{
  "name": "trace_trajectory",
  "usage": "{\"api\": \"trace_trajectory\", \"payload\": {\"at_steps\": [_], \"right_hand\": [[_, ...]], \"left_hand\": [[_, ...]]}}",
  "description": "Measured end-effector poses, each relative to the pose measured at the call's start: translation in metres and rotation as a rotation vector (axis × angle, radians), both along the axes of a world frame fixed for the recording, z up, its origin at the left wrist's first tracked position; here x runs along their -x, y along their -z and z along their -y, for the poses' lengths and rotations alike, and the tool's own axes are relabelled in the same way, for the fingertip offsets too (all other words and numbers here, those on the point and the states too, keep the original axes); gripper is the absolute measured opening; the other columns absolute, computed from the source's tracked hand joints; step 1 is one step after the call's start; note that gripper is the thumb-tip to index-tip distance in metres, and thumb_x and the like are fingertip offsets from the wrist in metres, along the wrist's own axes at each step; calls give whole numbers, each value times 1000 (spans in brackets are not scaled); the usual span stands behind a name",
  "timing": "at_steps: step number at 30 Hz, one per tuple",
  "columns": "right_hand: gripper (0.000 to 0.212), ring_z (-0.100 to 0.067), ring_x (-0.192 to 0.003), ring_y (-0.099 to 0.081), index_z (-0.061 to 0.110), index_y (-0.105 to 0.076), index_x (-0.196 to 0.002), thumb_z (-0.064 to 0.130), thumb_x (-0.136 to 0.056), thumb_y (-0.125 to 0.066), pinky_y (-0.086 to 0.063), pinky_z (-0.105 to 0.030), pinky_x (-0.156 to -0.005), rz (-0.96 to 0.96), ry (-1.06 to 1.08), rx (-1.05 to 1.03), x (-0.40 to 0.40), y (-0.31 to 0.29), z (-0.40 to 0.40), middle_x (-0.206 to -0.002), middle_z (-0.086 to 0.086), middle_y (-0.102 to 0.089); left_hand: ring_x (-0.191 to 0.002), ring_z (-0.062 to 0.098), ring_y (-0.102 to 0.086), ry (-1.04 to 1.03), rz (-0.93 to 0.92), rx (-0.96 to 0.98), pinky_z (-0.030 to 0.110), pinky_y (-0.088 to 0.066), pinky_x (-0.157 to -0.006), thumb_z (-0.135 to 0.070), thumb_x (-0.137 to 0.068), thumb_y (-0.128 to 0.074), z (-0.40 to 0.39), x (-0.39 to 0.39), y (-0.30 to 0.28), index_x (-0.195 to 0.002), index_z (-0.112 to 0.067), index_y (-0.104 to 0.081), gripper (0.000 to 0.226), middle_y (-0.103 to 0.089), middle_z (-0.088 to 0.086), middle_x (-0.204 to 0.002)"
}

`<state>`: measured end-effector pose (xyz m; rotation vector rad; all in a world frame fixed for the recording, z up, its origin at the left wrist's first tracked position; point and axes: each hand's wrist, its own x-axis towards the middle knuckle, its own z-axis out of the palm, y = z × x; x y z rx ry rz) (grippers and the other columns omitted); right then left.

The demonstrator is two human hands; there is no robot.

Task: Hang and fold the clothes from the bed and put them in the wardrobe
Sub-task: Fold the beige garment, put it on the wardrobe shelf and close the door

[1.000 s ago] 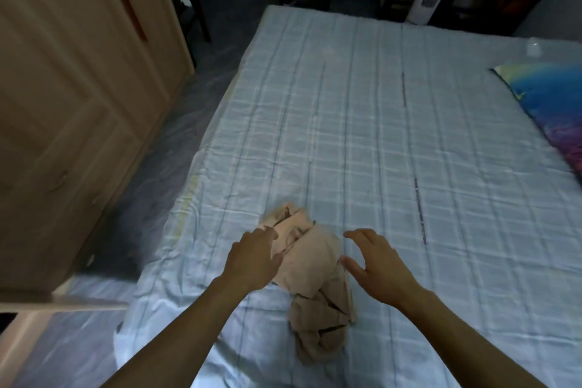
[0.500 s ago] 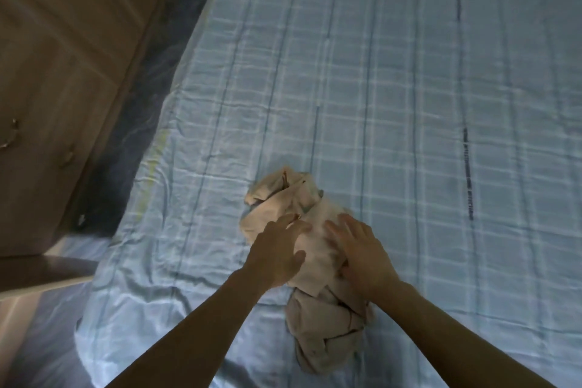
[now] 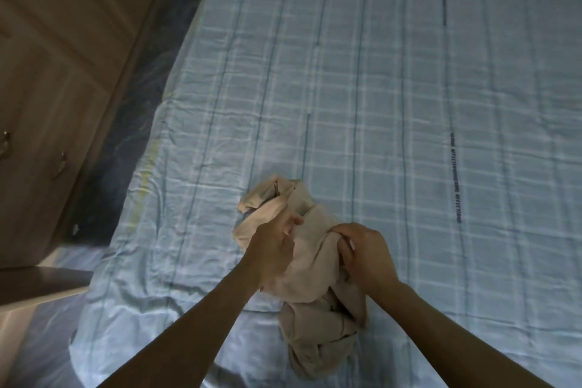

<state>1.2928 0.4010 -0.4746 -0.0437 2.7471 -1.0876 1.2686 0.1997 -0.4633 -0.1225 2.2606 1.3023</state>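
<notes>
A crumpled beige garment (image 3: 311,264) lies bunched on the blue checked bed sheet (image 3: 378,88), near the bed's left front part. My left hand (image 3: 272,246) grips the cloth on its left side, fingers curled into the fabric. My right hand (image 3: 365,253) pinches a fold on the garment's right side, with fingers bent round it. The lower part of the garment trails towards me between my forearms. The wooden wardrobe (image 3: 56,72) stands to the left of the bed with its doors closed.
A strip of dark floor (image 3: 135,110) runs between the wardrobe and the bed's left edge. A pale ledge or board (image 3: 41,287) juts out at the lower left. Metal handles (image 3: 61,164) show on the wardrobe's lower front.
Both hands went from hovering open above the garment to resting on it and now grip its fabric. The view tilted down and closer to the bed.
</notes>
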Motion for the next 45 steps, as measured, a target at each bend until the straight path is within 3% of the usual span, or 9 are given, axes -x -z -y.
{"api": "trace_trajectory", "payload": {"at_steps": [4, 6, 9, 19, 24, 29, 32, 36, 45], "right_hand": [[27, -5, -68, -63, 21, -71, -89, 31, -89, -46, -50, -23, -61, -90, 150, 135, 21, -51, -3, -75, 13, -67], [20, -8, -67, -64, 20, -69, -85, 22, -91, -50, -49, -23, -58, -147, 194, 179, 33, -80, -5, -72, 11, -67], [22, -10, -62, -61, 18, -69, -81, 5, -92, -55, -45, -20, -54, -214, 270, 222, 50, -125, -11, -68, 6, -66], [20, -10, -65, -61, 17, -69, -80, 7, -91, -56, -42, -15, -60, -603, 411, 240, 83, -300, -37, -69, 2, -67], [21, -11, -67, -62, 16, -71, -85, 7, -90, -53, -47, -21, -60, -760, 494, 192, 83, -349, -71, -72, 4, -67], [20, -8, -70, -63, 19, -72, -88, 8, -89, -55, -52, -24, -66, -684, 539, 61, 75, -327, -109, -76, 7, -68], [21, -12, -74, -64, 16, -70, -110, 13, -90, -63, -57, -37, -78, -373, 484, -81, 68, -284, -133, -93, -1, -70], [54, -13, -79, -60, 16, -55, -134, 21, -85, -76, -47, -24, -77, 18, 301, -158, 44, -231, -139, -116, -10, -64], [38, -15, -98, -59, 19, -61, -125, 24, -89, -70, -43, -23, -83, 202, 124, -137, -5, -149, -95, -121, -5, -62]], "left_hand": [[-80, 0, -60, -35, -25, -138, 16, -42, -73, 11, -82, -39, -6, 17, -34, -92, -27, -69, 49, -66, -18, -89], [-88, 0, -63, -45, -90, -171, 11, -46, -74, 18, -81, -42, -9, 27, -61, -95, -18, -69, 47, -67, -12, -97], [-78, 21, -67, -95, -137, -243, 26, -53, -69, 22, -81, -48, -10, 48, -111, -100, -15, -72, 48, -72, 3, -95], [-76, 11, -68, 45, -484, -369, 23, -57, -79, 10, -79, -70, -33, 95, -304, -107, -12, -74, 36, -71, 0, -86], [-109, 10, -67, 167, -547, -492, 26, -56, -90, 3, -88, -62, -73, 105, -350, -132, -19, -62, 49, -67, -4, -125], [-128, 8, -50, 373, -579, -243, 27, -47, -101, -14, -94, -60, -114, 112, -329, -148, -27, -45, 58, -49, -10, -146], [-126, 14, -52, 482, -515, -55, 27, -44, -100, -17, -94, -63, -123, 103, -287, -145, -19, -49, 53, -52, -2, -144], [-115, 16, -59, 471, -483, 27, 28, -48, -94, -17, -96, -62, -108, 83, -230, -124, -15, -66, 29, -60, 1, -132], [-108, 17, -61, 308, -260, 150, 29, -49, -92, -14, -94, -61, -45, 42, -144, -118, -14, -68, 25, -65, 2, -120]]}}
